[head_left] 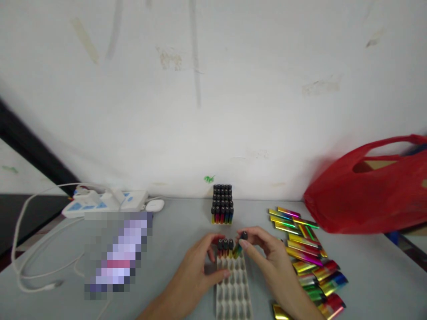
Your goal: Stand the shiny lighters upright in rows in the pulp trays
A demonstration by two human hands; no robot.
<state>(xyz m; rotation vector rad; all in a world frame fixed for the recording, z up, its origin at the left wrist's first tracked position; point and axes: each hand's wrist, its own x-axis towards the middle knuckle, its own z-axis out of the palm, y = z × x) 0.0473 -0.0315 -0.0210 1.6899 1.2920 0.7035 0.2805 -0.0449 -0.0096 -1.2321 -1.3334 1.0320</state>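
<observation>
A pale tray [233,286] with rows of small pockets lies in front of me. Along its far end stand 3 slim lighters [225,247] with black tops and shiny coloured bodies. My right hand [267,253] pinches another black-topped lighter [239,249], tilted, at the far right corner of the tray. My left hand [198,266] curves around the tray's left side, thumb over the pockets and fingertips near the leftmost lighter; its fingers are apart, and I see nothing held in it. Farther back, a tight block of black-topped lighters [222,202] stands upright near the wall.
Shiny coloured metallic pieces [303,242] lie scattered to the right, partly behind my right forearm. A red plastic bag [370,191] sits at the back right. On the left are a white power strip [133,201], cables [36,290], a white case [155,205] and a blurred-out device [122,253].
</observation>
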